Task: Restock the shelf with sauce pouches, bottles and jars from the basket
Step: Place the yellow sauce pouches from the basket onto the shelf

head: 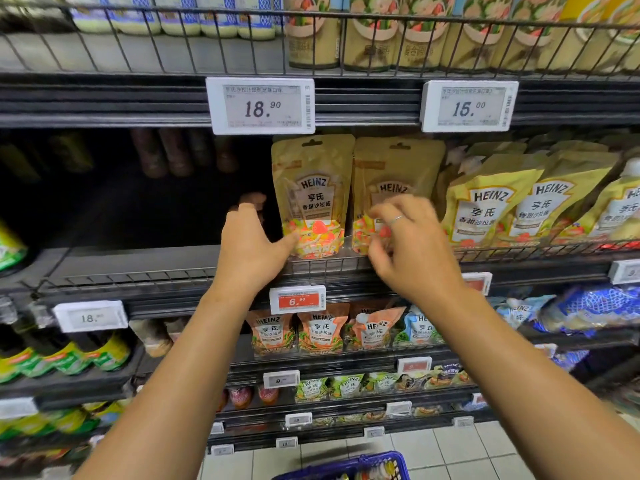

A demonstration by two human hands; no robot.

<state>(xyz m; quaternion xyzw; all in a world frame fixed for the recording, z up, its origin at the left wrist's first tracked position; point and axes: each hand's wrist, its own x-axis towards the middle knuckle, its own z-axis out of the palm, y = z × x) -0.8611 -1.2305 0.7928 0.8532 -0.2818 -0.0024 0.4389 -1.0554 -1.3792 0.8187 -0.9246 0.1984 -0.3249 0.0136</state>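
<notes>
Gold pouches stand at the shelf front so shoppers see them. My left hand props one pouch upright, thumb touching it, holding nothing. My right hand, fingers half curled, empty, steadies the next pouch. Down below waits the basket.

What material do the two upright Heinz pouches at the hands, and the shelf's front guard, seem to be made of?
Left pouch and right pouch: likely flexible plastic film, satin finish; surfaces crinkle, tops have punched hang holes. Front guard: seemingly dark coated metal wire; thin rods form a low rail.
</notes>
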